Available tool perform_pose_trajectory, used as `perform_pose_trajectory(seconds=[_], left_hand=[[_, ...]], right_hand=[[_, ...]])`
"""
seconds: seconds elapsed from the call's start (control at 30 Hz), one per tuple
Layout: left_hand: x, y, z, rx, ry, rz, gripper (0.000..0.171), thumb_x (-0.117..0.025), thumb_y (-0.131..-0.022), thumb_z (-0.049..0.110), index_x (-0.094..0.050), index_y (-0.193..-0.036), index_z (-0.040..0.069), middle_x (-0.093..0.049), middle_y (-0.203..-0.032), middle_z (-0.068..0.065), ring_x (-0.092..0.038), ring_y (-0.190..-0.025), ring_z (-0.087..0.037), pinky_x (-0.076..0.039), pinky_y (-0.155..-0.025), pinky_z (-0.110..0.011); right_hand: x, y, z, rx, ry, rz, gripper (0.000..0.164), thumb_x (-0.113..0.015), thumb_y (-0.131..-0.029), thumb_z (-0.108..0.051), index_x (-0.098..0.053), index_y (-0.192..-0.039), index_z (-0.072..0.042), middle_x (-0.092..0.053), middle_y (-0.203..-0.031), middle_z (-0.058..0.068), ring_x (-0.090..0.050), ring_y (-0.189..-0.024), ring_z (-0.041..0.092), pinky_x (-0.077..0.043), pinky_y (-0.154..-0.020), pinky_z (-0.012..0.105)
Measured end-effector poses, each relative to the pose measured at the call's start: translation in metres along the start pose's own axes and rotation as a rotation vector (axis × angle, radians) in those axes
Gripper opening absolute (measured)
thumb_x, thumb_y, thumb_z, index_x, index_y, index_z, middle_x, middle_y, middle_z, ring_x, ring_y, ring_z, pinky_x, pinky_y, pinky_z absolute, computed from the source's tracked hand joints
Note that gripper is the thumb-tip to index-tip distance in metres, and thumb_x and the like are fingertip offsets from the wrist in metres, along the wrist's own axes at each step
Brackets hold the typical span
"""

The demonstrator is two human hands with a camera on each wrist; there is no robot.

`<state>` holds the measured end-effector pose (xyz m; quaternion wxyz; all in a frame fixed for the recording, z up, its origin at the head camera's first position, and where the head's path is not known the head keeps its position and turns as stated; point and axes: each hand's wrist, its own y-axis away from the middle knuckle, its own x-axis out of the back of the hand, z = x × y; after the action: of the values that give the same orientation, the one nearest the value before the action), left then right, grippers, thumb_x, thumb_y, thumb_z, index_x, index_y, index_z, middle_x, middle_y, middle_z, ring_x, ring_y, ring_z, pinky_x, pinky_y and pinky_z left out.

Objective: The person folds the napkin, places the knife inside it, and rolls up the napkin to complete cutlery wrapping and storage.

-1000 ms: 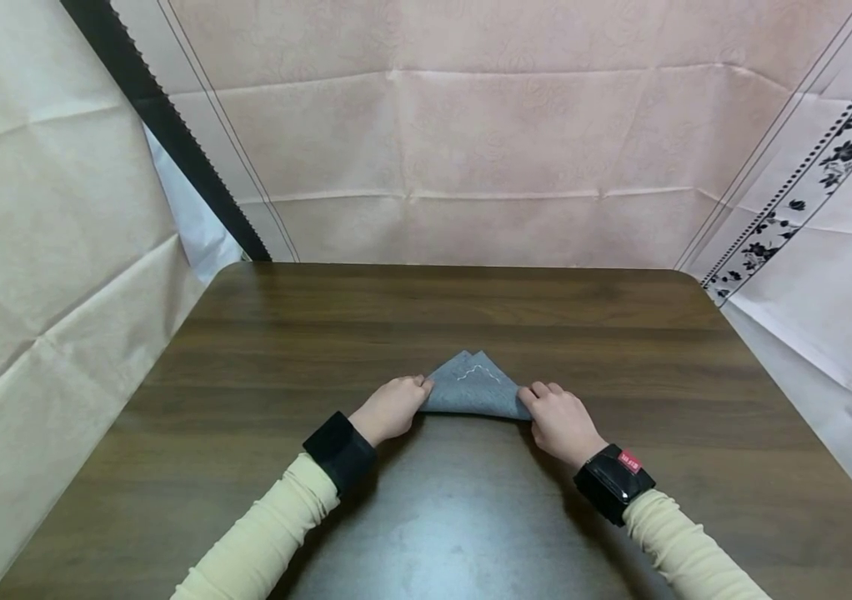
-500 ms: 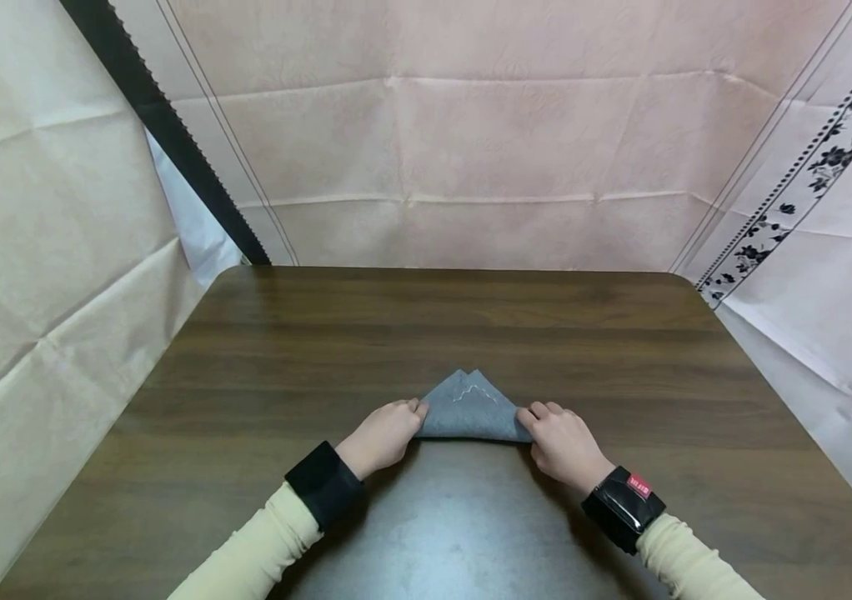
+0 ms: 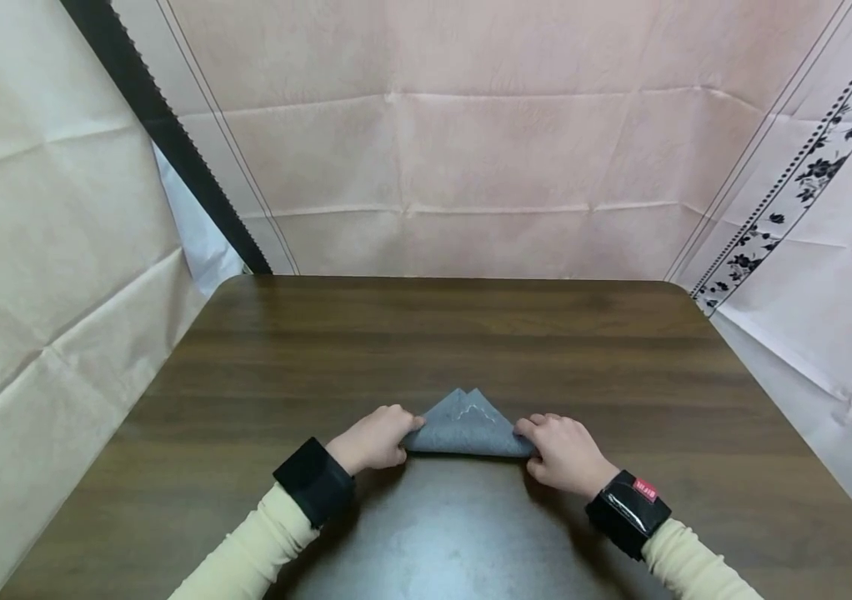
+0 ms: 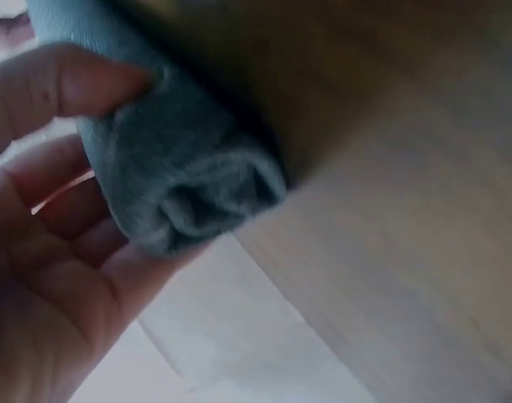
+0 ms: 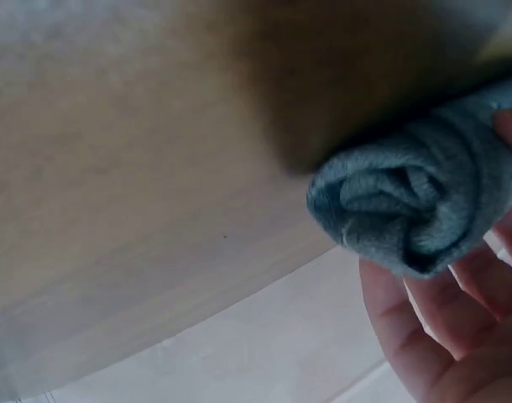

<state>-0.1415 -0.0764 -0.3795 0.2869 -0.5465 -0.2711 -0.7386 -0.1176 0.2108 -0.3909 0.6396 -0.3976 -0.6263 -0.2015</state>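
A blue-grey cloth (image 3: 463, 435) lies on the wooden table, its near part rolled and two pointed corners facing the far side. A pale stitched line shows near those points. My left hand (image 3: 377, 439) holds the left end; in the left wrist view the thumb presses on the rolled cloth (image 4: 176, 159) while fingers curve beneath it. At the other end, my right hand (image 3: 567, 454) grips the roll. The right wrist view shows that end's spiral of cloth (image 5: 399, 206), with fingers under it and the thumb partly cut off by the frame edge.
The brown wooden table (image 3: 441, 333) has rounded far corners. A pale patterned sheet (image 3: 471, 150) hangs behind it, with more pale sheeting at both sides. Black bands (image 3: 313, 483) circle both wrists.
Both hands and the cloth have come nearer to the person. The hands sit slightly farther apart, and less of the pointed flap shows. The view has tilted up a little.
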Motion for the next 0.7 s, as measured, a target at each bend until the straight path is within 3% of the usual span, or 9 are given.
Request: perform_pose_trajectory(seconds=[0.13,0.3,0.47,0.7], left_hand=[[0.01,-0.006,-0.013,0.002,0.159,-0.051,0.045,-0.065,-0.073,-0.001,-0.06,-0.117,-0.001,-0.06,-0.115,-0.012,-0.056,-0.091,-0.014,-0.043,-0.071,-0.025],[0.016,-0.012,-0.03,-0.052,0.253,-0.025,0.037,-0.067,-0.071,0.002,-0.065,-0.108,0.001,-0.063,-0.103,-0.007,-0.056,-0.087,-0.016,-0.045,-0.073,-0.028],[0.018,-0.015,-0.045,-0.062,0.361,-0.038,0.035,-0.062,-0.075,0.001,-0.063,-0.11,0.003,-0.063,-0.105,-0.005,-0.057,-0.09,-0.015,-0.046,-0.077,-0.03],[0.021,-0.02,-0.06,-0.043,0.455,-0.041,0.035,-0.054,-0.08,0.003,-0.059,-0.115,0.0,-0.06,-0.111,-0.009,-0.056,-0.101,-0.022,-0.044,-0.084,-0.035]], right_hand=[[0.006,-0.004,0.006,-0.052,-0.107,-0.075,0.026,-0.068,-0.069,-0.011,-0.065,-0.094,-0.011,-0.063,-0.084,-0.003,-0.05,-0.067,0.009,-0.043,-0.058,0.028],[0.012,-0.013,0.017,-0.089,-0.247,-0.157,0.024,-0.064,-0.071,-0.008,-0.065,-0.094,-0.012,-0.058,-0.079,-0.007,-0.045,-0.064,0.006,-0.038,-0.057,0.024],[0.016,-0.022,0.032,-0.071,-0.339,-0.228,0.024,-0.062,-0.074,-0.005,-0.065,-0.098,-0.008,-0.059,-0.08,-0.005,-0.044,-0.064,0.006,-0.037,-0.058,0.024],[0.018,-0.03,0.05,-0.089,-0.425,-0.24,0.025,-0.057,-0.079,-0.005,-0.063,-0.103,-0.004,-0.063,-0.089,0.002,-0.05,-0.071,0.009,-0.043,-0.065,0.027]])
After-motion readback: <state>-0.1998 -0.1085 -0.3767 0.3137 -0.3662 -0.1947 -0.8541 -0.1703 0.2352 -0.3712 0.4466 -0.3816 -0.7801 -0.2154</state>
